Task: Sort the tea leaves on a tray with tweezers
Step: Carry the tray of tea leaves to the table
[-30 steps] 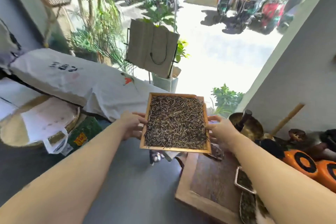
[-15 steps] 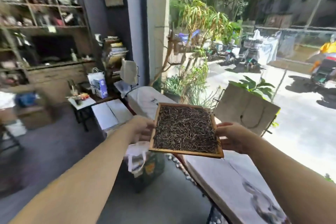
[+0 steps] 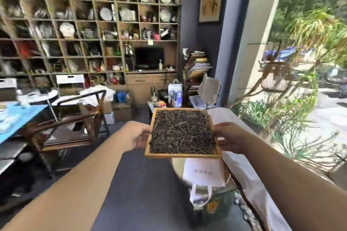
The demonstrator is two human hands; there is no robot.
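Tea leaves (image 3: 182, 133) covered the square wooden tray (image 3: 183, 155), which the left hand (image 3: 138, 135) and right hand (image 3: 228, 137) gripped by opposite edges in mid-air.

arms: two, bare to frame edge | sleeves: none visible | hands (image 3: 138, 133): bare, no gloves or rings seen

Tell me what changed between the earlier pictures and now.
The person turned left while carrying the tray: the view swung from the sunlit street, past the plants, to the shelf wall indoors. Nothing was taken hold of or let go. The left hand and right hand still grip the tray's opposite sides, held level in the air, and the tea leaves still cover it. No tweezers show.
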